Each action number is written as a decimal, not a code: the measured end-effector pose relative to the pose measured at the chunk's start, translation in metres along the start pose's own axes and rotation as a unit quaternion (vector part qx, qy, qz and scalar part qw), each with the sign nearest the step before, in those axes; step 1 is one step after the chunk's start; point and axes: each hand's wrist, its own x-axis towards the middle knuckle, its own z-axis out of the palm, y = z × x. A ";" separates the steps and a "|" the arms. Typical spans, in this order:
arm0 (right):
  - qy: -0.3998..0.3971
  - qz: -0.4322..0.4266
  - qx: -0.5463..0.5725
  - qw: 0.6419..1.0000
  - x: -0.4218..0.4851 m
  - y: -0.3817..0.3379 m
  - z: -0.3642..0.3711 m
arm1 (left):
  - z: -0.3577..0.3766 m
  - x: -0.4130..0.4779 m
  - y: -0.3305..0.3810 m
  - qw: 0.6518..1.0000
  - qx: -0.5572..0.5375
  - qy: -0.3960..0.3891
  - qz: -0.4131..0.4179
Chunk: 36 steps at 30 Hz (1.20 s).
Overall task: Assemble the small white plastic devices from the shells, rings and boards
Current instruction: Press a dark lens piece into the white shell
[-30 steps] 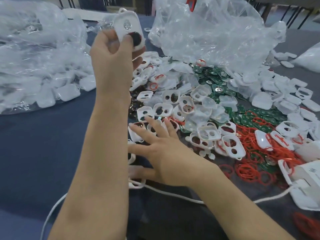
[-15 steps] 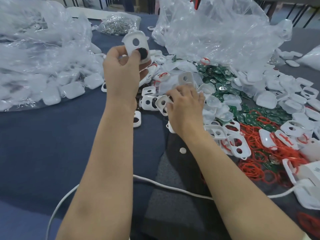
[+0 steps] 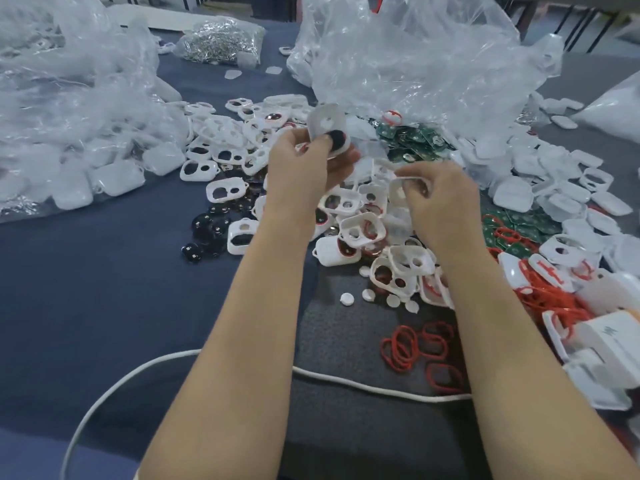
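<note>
Left hand [image 3: 304, 166] grips a flat white plastic shell [image 3: 325, 123] above the shell heap [image 3: 360, 230]; right hand [image 3: 445, 202] pinches a second shell [image 3: 398, 194]. Red rubber rings [image 3: 412, 344] lie near it.

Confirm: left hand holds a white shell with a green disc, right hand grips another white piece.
The disc is black, not green, as the head view shows. The left hand holds its white shell; the right hand grips another white piece.
</note>
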 end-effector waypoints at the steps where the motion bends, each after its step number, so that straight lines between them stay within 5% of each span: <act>1: -0.010 0.017 -0.010 1.000 0.000 0.004 -0.002 | 0.004 0.000 -0.005 1.000 -0.007 -0.008 -0.012; 11: -0.079 -0.006 -0.009 0.997 -0.011 -0.012 -0.011 | -0.007 0.004 -0.015 0.995 -0.073 0.063 -0.019; 14: -0.211 -0.057 0.060 0.974 -0.023 -0.037 0.000 | -0.007 0.002 -0.009 0.992 -0.087 0.088 0.006; 19: -0.234 -0.201 0.065 0.949 -0.039 -0.082 0.046 | -0.021 0.001 0.023 0.983 -0.095 0.124 0.095; 25: -0.303 -0.304 -0.122 0.895 -0.048 -0.107 0.095 | -0.050 -0.006 0.054 0.969 -0.107 0.155 0.158; 33: -0.128 -0.302 -0.094 0.940 -0.054 -0.103 0.102 | -0.047 -0.007 0.049 0.975 -0.102 0.145 0.131; 36: -0.074 -0.209 0.005 0.975 -0.044 -0.093 0.083 | -0.040 -0.004 0.043 0.979 -0.085 0.140 0.124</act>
